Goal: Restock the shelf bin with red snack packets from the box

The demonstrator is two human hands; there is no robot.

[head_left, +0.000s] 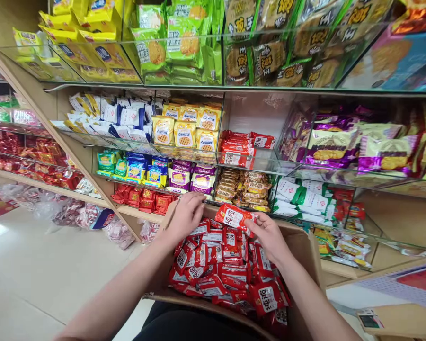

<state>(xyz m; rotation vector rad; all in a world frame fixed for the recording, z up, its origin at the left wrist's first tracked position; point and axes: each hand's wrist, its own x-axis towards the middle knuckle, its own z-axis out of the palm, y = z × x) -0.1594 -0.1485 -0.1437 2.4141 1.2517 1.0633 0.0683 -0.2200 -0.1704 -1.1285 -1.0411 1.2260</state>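
Note:
A cardboard box (314, 258) full of small red snack packets (213, 270) sits against my body, below the shelves. My right hand (268, 232) pinches one red snack packet (231, 217) by its right end, above the far side of the box. The packet's white label faces up. Over the far left part of the box is my left hand (190, 213), its fingers loosely extended to the right and apart from that packet. On the shelf ahead, similar red packets (236, 149) stand stacked in a glass-fronted compartment, with some lying behind at the right.
Yellow cookie packets (184, 132) fill the compartment left of the red ones. Purple packets (332, 142) lie to the right. Glass dividers and a glass front edge (248, 163) bound the shelf. Bagged goods (117, 232) lie on the floor at left.

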